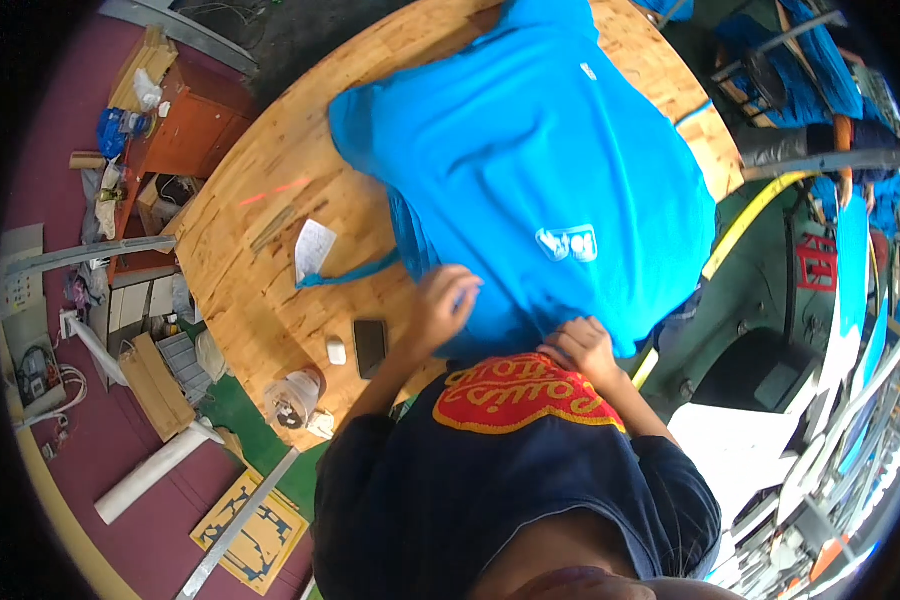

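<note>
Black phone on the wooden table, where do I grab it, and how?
Pinch the black phone by its two long edges, probably straight from above: it lies flat and looks slim. A small white case sits on its left and the left forearm passes on its right, so sideways looks tighter.

Bright blue garment (530,150) (printed in white), honey-brown table (225,270) with wood grain

The navy shirt (510,490) bears a red emblem (530,400).
</note>
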The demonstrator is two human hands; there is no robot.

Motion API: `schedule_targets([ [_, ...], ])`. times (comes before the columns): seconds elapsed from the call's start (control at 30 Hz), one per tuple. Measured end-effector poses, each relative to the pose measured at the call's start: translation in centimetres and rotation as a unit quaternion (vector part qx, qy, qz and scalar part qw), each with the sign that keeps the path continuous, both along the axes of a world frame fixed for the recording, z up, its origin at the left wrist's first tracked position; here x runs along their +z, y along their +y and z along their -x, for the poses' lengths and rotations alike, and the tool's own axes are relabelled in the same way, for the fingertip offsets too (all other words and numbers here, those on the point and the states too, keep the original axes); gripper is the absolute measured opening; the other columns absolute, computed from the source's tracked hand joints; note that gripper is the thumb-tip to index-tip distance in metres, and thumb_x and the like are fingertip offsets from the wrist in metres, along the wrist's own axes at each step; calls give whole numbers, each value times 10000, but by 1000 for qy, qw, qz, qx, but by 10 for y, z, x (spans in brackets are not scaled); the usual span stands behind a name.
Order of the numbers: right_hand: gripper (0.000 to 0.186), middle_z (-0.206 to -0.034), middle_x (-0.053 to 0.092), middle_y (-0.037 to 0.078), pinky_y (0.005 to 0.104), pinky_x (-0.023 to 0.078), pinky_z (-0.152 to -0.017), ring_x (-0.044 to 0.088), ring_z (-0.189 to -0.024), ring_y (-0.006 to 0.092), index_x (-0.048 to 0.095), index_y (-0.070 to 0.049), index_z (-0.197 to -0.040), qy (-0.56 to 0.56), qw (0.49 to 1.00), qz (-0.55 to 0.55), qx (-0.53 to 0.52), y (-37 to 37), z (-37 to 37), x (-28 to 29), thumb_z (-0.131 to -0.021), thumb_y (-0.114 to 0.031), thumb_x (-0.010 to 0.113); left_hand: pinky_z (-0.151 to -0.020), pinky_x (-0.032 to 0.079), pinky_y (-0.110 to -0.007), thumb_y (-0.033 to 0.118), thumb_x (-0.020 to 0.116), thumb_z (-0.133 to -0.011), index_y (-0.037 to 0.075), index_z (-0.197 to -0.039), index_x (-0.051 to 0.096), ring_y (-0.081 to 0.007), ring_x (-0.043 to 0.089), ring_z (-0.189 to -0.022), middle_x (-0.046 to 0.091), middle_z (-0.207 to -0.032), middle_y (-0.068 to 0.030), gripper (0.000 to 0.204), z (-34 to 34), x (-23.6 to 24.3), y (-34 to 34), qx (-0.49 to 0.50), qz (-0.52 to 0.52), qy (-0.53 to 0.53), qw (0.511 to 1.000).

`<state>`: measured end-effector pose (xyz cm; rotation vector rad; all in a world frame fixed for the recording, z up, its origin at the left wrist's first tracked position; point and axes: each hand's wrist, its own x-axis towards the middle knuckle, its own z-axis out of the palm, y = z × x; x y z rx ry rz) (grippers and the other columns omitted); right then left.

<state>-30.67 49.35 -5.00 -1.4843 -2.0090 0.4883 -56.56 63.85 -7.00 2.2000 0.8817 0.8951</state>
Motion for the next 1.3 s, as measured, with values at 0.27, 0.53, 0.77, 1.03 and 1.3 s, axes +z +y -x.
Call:
schedule_targets([
  [0.27,267,-988,548,50,367,408,-730,547,-888,205,598,-122,-1003,-236,971,-6,-40,-54,63,-16,-790,-271,661,-761,491,-382,22,659,-826,79,-988,678,-259,630,-876,641,-990,-64,172,15,21,-90,-79,-49,15,996],
  [0.53,225,-980,542,37,366,418,-748,542,-901,196,595,-116,-989,-243,969,-38,-17,-71,80,-11,-811,-238,660,-812,488,-407,53,664,-840,72,-1025,661,-270,622,-940,634,-1055,-74,186,26,33,-98,-77,-13,27,997],
  [0.77,155,-889,545,23,344,461,-702,575,-835,181,576,-129,-894,-228,969,-95,-8,-59,70,-23,-791,-225,642,-1003,429,-431,209,726,-803,111,-1061,665,-248,537,-1163,576,-1223,-56,283,20,20,-114,-117,-107,204,966],
  [1.03,126,-858,606,41,349,508,-736,638,-817,212,584,-110,-885,-58,982,-47,176,-46,87,-20,-817,-204,633,-956,453,-418,95,642,-806,69,-900,648,-236,621,-957,641,-966,-62,98,33,44,-99,-213,-126,239,939],
  [1.3,117,-882,660,106,428,514,-688,644,-796,309,656,-62,-909,88,970,-88,-208,-18,-70,10,-799,-95,677,-768,480,-412,118,588,-893,84,-901,646,-276,626,-904,659,-950,-72,68,-75,83,-40,-217,-33,194,956],
])
